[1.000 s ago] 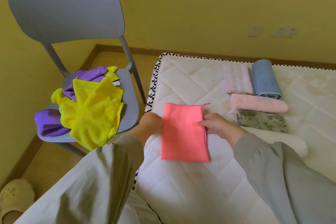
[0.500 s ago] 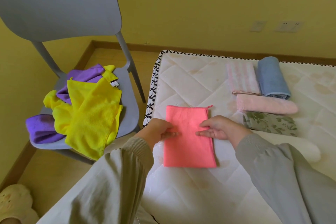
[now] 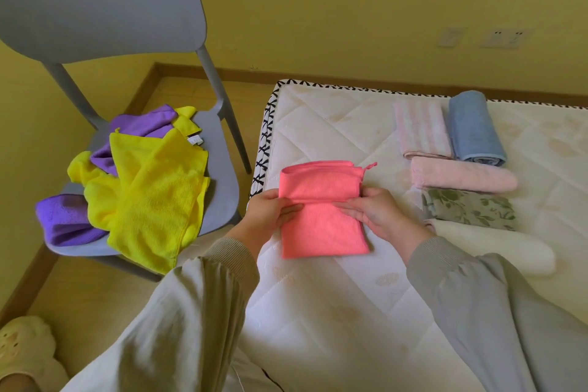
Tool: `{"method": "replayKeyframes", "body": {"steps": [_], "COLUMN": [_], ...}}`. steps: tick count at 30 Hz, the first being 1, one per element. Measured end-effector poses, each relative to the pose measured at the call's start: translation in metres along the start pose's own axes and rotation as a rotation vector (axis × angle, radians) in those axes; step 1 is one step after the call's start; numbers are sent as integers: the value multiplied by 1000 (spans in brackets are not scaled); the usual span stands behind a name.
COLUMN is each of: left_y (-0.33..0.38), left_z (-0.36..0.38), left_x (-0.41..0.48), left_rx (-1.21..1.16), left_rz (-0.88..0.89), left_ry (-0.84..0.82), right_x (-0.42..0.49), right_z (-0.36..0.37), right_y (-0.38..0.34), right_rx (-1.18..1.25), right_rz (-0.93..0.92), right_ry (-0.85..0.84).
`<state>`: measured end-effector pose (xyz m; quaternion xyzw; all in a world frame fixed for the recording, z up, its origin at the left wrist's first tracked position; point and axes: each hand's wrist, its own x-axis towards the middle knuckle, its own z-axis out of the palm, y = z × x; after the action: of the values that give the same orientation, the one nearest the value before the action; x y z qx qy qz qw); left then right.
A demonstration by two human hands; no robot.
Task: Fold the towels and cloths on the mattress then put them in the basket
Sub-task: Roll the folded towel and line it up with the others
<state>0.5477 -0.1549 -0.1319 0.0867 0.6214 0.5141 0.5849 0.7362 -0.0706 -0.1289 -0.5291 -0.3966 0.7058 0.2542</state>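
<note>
A pink cloth (image 3: 321,229) lies on the white mattress (image 3: 334,296) near its left edge, its far half folded over toward me. My left hand (image 3: 270,213) grips the cloth's left side at the fold. My right hand (image 3: 372,210) pinches its right side at the same height. Folded towels lie to the right: a striped pink one (image 3: 420,130), a rolled blue one (image 3: 475,129), a pale pink one (image 3: 461,175), a floral green one (image 3: 471,212) and a white one (image 3: 496,248). No basket is in view.
A grey chair (image 3: 219,197) stands left of the mattress, holding loose yellow cloths (image 3: 156,197) and purple cloths (image 3: 70,223). A slipper (image 3: 25,350) lies on the wooden floor at the lower left. Yellow walls close the far side.
The pink cloth lay flat as a long rectangle before. Both hands have since lifted its far half and folded it toward me, making it shorter.
</note>
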Motion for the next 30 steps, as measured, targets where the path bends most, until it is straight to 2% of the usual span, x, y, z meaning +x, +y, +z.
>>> {"method": "replayKeyframes", "body": {"steps": [3, 6, 12, 15, 17, 22, 24, 28, 30], "left_y": [-6, -6, -7, -3, -4, -7, -8, -11, -12], "left_z": [-6, -9, -10, -3, -1, -1, -3, -6, -6], "left_x": [-1, -8, -13, -28, -33, -32, -34, -40, -42], "left_rx": [-8, -8, 115, 253, 360, 358, 371, 427, 436], "left_rz": [15, 29, -76, -166, -205, -164, -105, -7, 35], "left_ry": [-37, -54, 219, 144, 80, 71, 89, 34, 6], "right_x": [-3, -5, -19, -26, -32, -44, -45, -52, -49], "right_z": [-2, -10, -17, -16, -16, -21, -24, -19, -19], "right_y": [6, 13, 16, 16, 17, 10, 7, -2, -1], "right_rx": [-73, -285, -563, -660, -642, -748, -659, -186, -163], "right_rz": [-42, -131, -250, -290, -304, -231, -103, 206, 265], "right_ry": [31, 89, 149, 120, 69, -15, -16, 37, 76]}}
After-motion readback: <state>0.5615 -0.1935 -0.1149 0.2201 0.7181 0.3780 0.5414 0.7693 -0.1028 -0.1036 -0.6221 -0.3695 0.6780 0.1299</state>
